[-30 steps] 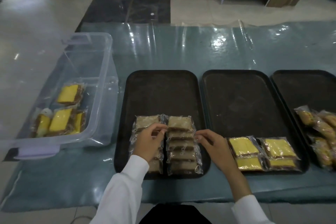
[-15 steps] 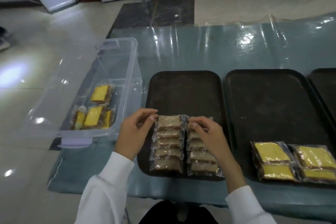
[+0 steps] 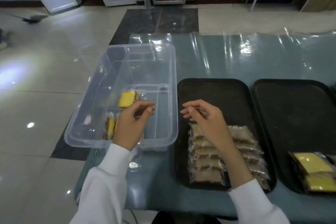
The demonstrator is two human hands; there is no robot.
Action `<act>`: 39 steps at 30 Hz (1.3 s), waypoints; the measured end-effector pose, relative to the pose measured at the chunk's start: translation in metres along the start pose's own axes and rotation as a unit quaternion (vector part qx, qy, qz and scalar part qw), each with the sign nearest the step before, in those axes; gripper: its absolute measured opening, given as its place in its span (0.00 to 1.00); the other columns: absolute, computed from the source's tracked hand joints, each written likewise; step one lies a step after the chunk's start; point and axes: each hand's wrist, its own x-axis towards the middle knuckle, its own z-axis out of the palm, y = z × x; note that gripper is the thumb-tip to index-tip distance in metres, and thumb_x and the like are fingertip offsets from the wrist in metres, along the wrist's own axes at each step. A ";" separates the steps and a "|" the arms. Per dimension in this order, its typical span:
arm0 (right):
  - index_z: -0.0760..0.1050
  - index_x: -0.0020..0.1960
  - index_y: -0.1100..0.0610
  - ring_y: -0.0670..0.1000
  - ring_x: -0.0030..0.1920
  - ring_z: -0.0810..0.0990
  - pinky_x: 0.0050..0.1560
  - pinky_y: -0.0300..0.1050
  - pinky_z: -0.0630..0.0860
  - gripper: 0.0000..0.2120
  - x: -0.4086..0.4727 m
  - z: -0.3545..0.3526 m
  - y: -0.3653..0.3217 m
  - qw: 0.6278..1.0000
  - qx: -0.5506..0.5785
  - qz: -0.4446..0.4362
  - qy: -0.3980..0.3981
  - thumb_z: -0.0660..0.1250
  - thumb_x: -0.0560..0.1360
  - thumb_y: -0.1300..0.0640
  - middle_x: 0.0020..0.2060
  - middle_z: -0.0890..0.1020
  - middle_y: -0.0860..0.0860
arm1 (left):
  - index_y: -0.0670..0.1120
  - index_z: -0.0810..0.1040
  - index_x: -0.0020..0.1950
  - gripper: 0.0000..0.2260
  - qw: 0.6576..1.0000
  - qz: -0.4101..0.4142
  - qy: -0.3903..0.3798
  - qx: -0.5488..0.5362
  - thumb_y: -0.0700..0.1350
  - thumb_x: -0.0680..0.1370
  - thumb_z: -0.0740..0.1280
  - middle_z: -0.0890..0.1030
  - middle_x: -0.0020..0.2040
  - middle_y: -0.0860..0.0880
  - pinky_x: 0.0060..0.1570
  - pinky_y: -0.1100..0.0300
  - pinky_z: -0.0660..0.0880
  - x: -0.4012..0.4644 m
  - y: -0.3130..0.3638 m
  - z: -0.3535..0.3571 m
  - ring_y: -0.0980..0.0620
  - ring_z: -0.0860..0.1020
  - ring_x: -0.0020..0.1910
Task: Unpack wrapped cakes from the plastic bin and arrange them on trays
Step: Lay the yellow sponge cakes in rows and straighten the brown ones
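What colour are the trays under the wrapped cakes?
Black rectangular trays; the head view shows them.

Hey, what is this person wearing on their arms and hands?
Both arms are in long white sleeves, the left sleeve and the right sleeve, each ending at the wrist. The left hand and right hand are bare: no gloves, rings or watch show.

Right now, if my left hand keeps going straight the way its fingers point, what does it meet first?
Probably the bin's right wall. The left hand hovers over the clear bin with its fingers pointing right and slightly away, holding nothing; depth is uncertain.
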 end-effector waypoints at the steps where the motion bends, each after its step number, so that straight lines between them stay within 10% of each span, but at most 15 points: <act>1: 0.83 0.57 0.55 0.48 0.49 0.87 0.55 0.48 0.83 0.08 0.006 0.014 -0.006 1.000 0.006 0.000 -0.003 0.65 0.83 0.61 0.47 0.87 0.48 | 0.51 0.84 0.53 0.09 1.000 0.002 -0.001 0.004 0.37 0.81 0.69 0.87 0.49 0.52 0.57 0.49 0.81 0.007 -0.007 -0.014 0.52 0.85 0.52; 13: 0.80 0.54 0.52 0.49 0.45 0.86 0.44 0.39 0.80 0.07 0.096 0.150 -0.022 0.977 -0.009 0.127 -0.170 0.66 0.83 0.61 0.47 0.88 0.51 | 0.46 0.82 0.54 0.07 0.998 0.005 -0.007 0.060 0.37 0.81 0.68 0.85 0.49 0.47 0.50 0.62 0.78 0.095 -0.053 -0.109 0.52 0.84 0.47; 19: 0.73 0.70 0.56 0.55 0.55 0.86 0.60 0.52 0.82 0.17 0.146 0.199 0.016 0.923 -0.084 0.276 -0.254 0.68 0.83 0.55 0.56 0.85 0.57 | 0.49 0.83 0.55 0.07 0.997 -0.002 -0.018 0.078 0.40 0.82 0.67 0.84 0.51 0.52 0.54 0.63 0.78 0.122 -0.067 -0.120 0.56 0.83 0.51; 32: 0.81 0.56 0.60 0.49 0.34 0.81 0.39 0.44 0.82 0.10 0.191 0.252 0.091 0.873 -0.211 0.375 -0.230 0.71 0.80 0.54 0.37 0.83 0.53 | 0.52 0.82 0.58 0.07 0.997 -0.017 0.029 0.063 0.44 0.83 0.66 0.83 0.54 0.57 0.55 0.68 0.77 0.127 -0.087 -0.125 0.60 0.80 0.56; 39: 0.81 0.54 0.60 0.52 0.43 0.87 0.45 0.45 0.84 0.07 0.196 0.240 0.084 0.885 -0.188 0.357 -0.231 0.70 0.81 0.56 0.46 0.87 0.56 | 0.53 0.81 0.59 0.07 0.996 -0.019 0.025 0.088 0.46 0.83 0.66 0.83 0.55 0.57 0.54 0.69 0.75 0.127 -0.085 -0.125 0.59 0.80 0.55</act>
